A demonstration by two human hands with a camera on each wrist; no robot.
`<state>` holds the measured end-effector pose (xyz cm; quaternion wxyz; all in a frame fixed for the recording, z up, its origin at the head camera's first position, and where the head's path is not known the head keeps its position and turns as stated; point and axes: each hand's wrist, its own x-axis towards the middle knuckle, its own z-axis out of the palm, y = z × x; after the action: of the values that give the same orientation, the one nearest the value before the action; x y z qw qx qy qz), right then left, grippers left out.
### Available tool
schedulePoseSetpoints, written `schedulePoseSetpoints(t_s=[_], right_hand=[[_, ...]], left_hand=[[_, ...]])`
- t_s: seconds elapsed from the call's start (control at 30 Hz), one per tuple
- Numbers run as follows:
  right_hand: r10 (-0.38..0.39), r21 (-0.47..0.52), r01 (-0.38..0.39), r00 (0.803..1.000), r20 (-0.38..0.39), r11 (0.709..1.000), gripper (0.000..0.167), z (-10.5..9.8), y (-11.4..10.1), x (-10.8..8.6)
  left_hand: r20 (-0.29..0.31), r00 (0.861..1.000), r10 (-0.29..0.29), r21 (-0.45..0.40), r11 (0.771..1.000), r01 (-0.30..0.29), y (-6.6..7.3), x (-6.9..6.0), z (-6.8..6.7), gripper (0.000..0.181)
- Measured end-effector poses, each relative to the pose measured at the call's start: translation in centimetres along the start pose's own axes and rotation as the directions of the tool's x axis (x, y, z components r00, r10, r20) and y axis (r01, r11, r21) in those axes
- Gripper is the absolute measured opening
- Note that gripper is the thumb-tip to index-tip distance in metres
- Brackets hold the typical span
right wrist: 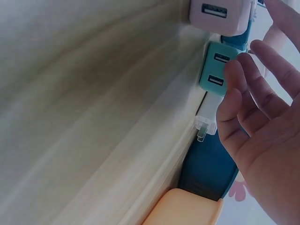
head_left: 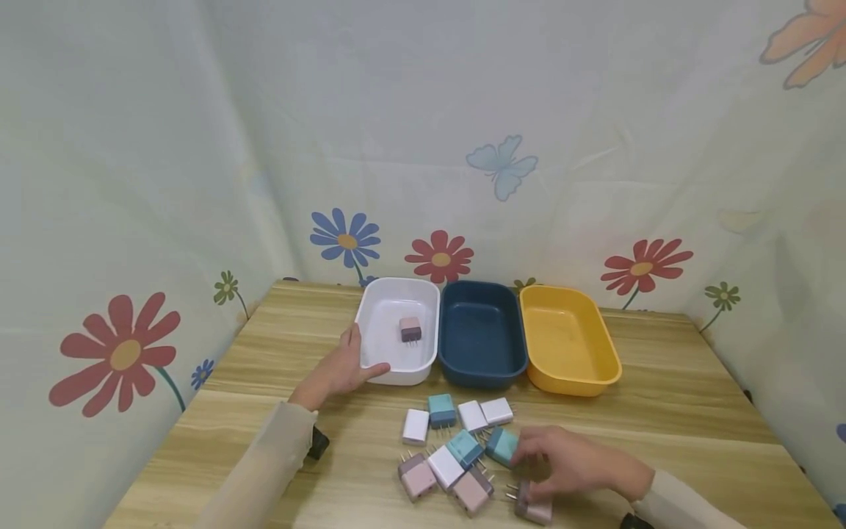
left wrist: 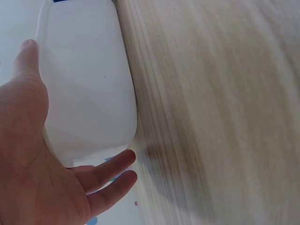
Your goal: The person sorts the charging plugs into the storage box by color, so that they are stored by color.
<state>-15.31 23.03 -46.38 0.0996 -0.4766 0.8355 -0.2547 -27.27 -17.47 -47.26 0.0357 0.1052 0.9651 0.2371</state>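
My left hand [head_left: 338, 365] touches the near left corner of a white plastic bin [head_left: 370, 308], its thumb on the near rim and its fingers along the side. In the left wrist view those fingers look fairly straight. One pink and mauve USB charger [head_left: 410, 328] lies inside the bin. My right hand [head_left: 573, 461] hovers over the near right of a charger group, fingers loosely bent and apart. Its thumb is close to a pink charger [head_left: 534, 507]; whether they touch, I cannot tell. A teal charger [head_left: 502, 445] lies by its fingertips; another with two USB ports [right wrist: 212, 70] shows in the right wrist view.
Several white [head_left: 416, 426], teal [head_left: 441, 410] and pink chargers [head_left: 417, 479] lie loose with their prongs showing. A dark blue bin [head_left: 483, 376] and a yellow bin [head_left: 575, 383] stand right of the white one. Behind the wooden table [head_left: 667, 411] hangs a flowered cloth [head_left: 581, 147].
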Motion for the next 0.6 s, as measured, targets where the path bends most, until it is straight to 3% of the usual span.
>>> schedulePoseSetpoints(t_s=[0.2,0.43,0.6], right_hand=[[-0.014,0.01,0.014,0.999,0.035,1.0,0.036,0.1,-0.4,-0.7],[0.046,0.036,-0.05,0.993,0.109,0.998,0.044,0.6,-0.2,-1.2],[0.044,0.018,-0.046,0.991,0.124,0.999,0.049,0.9,0.0,-1.5]], left_hand=[[-0.001,1.0,0.0,-0.002,1.0,0.0,-0.1,0.1,-0.1,0.115],[0.01,1.0,-0.005,-0.016,1.0,0.006,-0.1,0.1,-0.1,0.115],[0.011,1.0,-0.007,-0.001,1.0,0.007,-0.1,0.1,0.0,0.114]])
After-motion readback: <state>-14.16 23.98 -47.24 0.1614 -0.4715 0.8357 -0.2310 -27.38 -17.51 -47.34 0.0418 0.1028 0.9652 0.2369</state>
